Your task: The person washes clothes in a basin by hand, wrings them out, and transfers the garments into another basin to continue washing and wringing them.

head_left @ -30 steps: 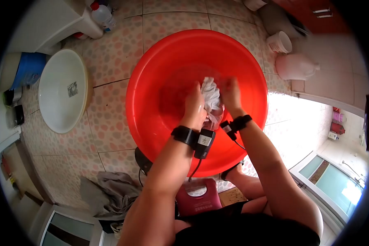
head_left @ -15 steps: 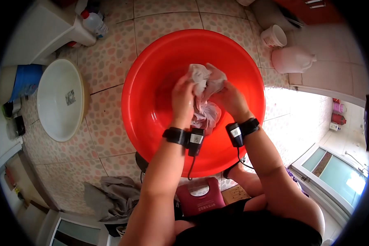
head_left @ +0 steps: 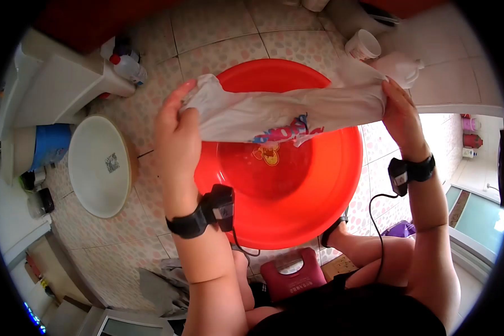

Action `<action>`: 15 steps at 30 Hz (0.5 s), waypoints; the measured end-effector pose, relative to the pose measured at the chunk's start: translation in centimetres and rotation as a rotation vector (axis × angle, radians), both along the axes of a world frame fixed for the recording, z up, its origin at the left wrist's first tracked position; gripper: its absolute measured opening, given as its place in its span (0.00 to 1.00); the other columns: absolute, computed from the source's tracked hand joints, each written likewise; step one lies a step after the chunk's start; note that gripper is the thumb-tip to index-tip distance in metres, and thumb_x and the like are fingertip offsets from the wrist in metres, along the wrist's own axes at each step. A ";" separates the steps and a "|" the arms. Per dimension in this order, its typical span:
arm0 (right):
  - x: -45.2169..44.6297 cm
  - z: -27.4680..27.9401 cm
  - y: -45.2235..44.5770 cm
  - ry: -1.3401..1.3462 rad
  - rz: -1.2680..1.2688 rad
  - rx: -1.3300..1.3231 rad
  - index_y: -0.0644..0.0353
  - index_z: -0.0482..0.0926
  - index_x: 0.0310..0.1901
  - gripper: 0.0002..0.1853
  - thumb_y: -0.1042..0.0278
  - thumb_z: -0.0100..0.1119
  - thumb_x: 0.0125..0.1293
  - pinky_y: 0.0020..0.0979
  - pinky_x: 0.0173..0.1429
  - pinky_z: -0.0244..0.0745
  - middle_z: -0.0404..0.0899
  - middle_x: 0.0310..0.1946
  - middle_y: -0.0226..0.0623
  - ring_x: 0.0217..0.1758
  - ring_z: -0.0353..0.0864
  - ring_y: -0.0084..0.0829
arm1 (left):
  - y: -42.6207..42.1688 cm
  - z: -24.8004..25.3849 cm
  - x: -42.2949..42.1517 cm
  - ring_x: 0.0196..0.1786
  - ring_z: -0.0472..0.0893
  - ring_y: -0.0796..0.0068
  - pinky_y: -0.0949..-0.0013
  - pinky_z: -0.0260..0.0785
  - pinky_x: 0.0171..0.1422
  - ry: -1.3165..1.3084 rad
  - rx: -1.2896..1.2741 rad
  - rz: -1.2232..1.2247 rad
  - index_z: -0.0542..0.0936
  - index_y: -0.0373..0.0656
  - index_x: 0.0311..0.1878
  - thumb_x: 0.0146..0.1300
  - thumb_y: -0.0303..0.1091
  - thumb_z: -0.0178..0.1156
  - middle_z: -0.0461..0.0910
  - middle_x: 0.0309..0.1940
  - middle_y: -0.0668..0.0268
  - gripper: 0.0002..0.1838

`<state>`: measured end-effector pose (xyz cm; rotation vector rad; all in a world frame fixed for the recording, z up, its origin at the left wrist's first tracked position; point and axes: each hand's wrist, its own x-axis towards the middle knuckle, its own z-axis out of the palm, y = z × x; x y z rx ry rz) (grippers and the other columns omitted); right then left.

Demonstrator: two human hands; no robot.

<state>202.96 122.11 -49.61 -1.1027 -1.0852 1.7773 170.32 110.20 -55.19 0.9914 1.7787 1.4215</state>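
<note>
A pale shirt-like garment (head_left: 297, 109) with a pink and blue print stretches between my two hands over a large red basin (head_left: 341, 185). My left hand (head_left: 179, 126) is closed on the garment's left end, thumb and fingers pinching the cloth. At its right end, my right hand (head_left: 400, 112) grips the fabric near the corner. The cloth hangs above the basin's far half and hides part of the rim. A yellow cartoon figure (head_left: 267, 155) shows on the basin's bottom. Both my wrists wear black straps with small cabled boxes.
A white basin (head_left: 98, 168) leans at the left near a blue bucket (head_left: 51, 147). A red-capped bottle (head_left: 129, 68) stands behind it. At the far right are a white tub (head_left: 364, 45) and a pale jug (head_left: 400, 70). Grey cloth (head_left: 165, 288) and a maroon plastic object (head_left: 294, 275) lie near my legs.
The garment, bunched up low in the basin before, is now lifted and spread wide. My hands have moved apart, left hand to the left and right hand to the right.
</note>
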 end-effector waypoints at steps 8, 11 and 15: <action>2.8 3.0 -0.2 0.094 0.044 0.074 0.64 0.66 0.54 0.17 0.66 0.40 0.67 0.32 0.57 0.64 0.71 0.50 0.37 0.53 0.70 0.29 | -1.2 5.7 -3.3 0.41 0.73 0.81 0.78 0.63 0.48 -0.021 0.118 0.095 0.75 0.37 0.51 0.57 0.23 0.44 0.77 0.42 0.65 0.18; 4.0 1.5 -0.6 0.055 0.039 0.034 0.64 0.66 0.54 0.18 0.66 0.40 0.66 0.33 0.57 0.64 0.70 0.51 0.37 0.52 0.70 0.29 | -1.6 6.1 -4.4 0.42 0.74 0.79 0.76 0.64 0.48 -0.001 0.038 0.002 0.75 0.37 0.50 0.58 0.24 0.45 0.77 0.41 0.63 0.17; 6.2 -1.2 -1.7 -0.134 0.301 -0.108 0.66 0.70 0.50 0.16 0.70 0.45 0.61 0.27 0.46 0.69 0.75 0.39 0.35 0.40 0.74 0.25 | -2.3 4.0 -5.5 0.41 0.75 0.77 0.76 0.65 0.46 0.258 -0.392 -0.369 0.75 0.38 0.48 0.60 0.23 0.43 0.77 0.39 0.61 0.16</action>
